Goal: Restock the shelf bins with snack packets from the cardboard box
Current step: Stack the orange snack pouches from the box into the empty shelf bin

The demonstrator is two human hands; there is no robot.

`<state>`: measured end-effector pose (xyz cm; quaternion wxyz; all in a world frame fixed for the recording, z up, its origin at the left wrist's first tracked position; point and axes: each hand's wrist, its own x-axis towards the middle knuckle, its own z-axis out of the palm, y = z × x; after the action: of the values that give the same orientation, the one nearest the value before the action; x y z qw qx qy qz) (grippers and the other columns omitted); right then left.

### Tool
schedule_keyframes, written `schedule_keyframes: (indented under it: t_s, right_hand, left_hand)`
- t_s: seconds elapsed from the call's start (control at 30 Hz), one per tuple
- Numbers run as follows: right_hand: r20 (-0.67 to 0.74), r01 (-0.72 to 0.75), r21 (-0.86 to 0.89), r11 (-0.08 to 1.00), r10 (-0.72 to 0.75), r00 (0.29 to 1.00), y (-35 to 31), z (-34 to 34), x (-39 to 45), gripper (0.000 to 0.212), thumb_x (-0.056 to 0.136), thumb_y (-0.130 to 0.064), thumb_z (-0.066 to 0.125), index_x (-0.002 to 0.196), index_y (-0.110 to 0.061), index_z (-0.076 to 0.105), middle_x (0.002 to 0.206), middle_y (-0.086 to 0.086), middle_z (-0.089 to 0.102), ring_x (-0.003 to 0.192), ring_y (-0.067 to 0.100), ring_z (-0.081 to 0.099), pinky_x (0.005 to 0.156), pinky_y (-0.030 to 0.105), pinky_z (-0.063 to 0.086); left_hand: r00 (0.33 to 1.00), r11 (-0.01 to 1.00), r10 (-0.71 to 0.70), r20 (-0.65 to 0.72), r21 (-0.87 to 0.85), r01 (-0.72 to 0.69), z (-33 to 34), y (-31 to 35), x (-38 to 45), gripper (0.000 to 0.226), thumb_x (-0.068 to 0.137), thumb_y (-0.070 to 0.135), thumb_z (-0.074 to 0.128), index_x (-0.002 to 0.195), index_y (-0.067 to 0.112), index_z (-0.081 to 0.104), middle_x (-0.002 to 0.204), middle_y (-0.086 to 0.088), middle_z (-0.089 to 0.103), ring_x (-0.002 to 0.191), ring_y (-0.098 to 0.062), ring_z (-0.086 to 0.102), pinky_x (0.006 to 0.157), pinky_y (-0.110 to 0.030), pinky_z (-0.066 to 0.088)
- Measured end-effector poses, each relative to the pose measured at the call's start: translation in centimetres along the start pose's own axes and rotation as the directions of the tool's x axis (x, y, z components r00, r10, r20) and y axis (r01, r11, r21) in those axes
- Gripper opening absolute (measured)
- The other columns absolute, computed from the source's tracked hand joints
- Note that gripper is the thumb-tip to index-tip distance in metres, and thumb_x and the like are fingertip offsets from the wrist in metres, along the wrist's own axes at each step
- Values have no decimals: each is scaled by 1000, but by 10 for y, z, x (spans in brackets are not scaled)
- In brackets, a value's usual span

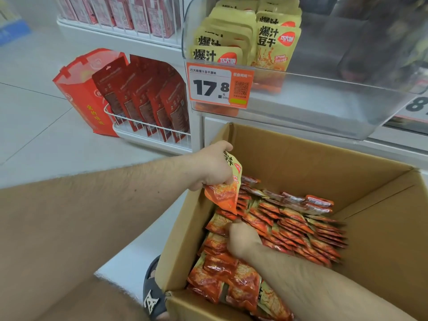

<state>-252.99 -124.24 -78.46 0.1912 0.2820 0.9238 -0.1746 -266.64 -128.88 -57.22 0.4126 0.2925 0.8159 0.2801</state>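
An open cardboard box (312,163) stands on the floor below the shelf, its bottom covered with rows of orange and yellow snack packets (298,225). My left hand (213,167) is over the box's left wall and grips a small stack of these packets (225,193) upright. My right hand (243,239) reaches down into the box, fingers dug into the packets at the left side; whether it grips one is hidden. Above, a clear shelf bin (324,105) holds matching yellow packets (273,42) in its left part.
An orange price tag (218,88) reading 17.8 hangs on the bin's front. To the left a white wire rack (148,130) holds dark red pouches, with a red gift bag (81,93) beside it. My sandalled foot (154,295) stands by the box's near left corner.
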Motion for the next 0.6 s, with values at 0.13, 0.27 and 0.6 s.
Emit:
schedule_keyframes:
  t_s: [0.13, 0.27, 0.6]
  right_hand:
    - [-147, 22, 194, 981, 7, 989, 7, -35, -14, 16, 85, -7, 49, 97, -10, 59, 100, 11, 62, 92, 32, 61, 74, 35, 50]
    - [-326, 55, 322, 945, 56, 944, 31, -95, -59, 6, 94, -11, 49, 90, -16, 50, 90, 11, 66, 88, 33, 61, 68, 35, 42]
    - [-769, 290, 422, 859, 170, 616, 65, -188, -197, 29, 97, -8, 55, 84, -32, 44, 128, -12, 61, 75, -14, 57, 68, 0, 40]
  left_hand:
    - [1000, 1000, 12, 25, 13, -12, -3, -2, 1, 85, 85, -8, 63, 151, 35, 31, 134, -12, 47, 72, -19, 58, 65, -31, 49]
    - [998, 997, 10, 68, -75, -5, -7, 3, -3, 82, 87, -10, 60, 148, 38, 34, 121, -11, 50, 77, -26, 62, 71, -36, 52]
    - [964, 959, 159, 215, -265, -99, -1, 32, -36, 80, 91, -14, 54, 142, 45, 40, 113, -17, 59, 75, -27, 65, 62, -34, 53]
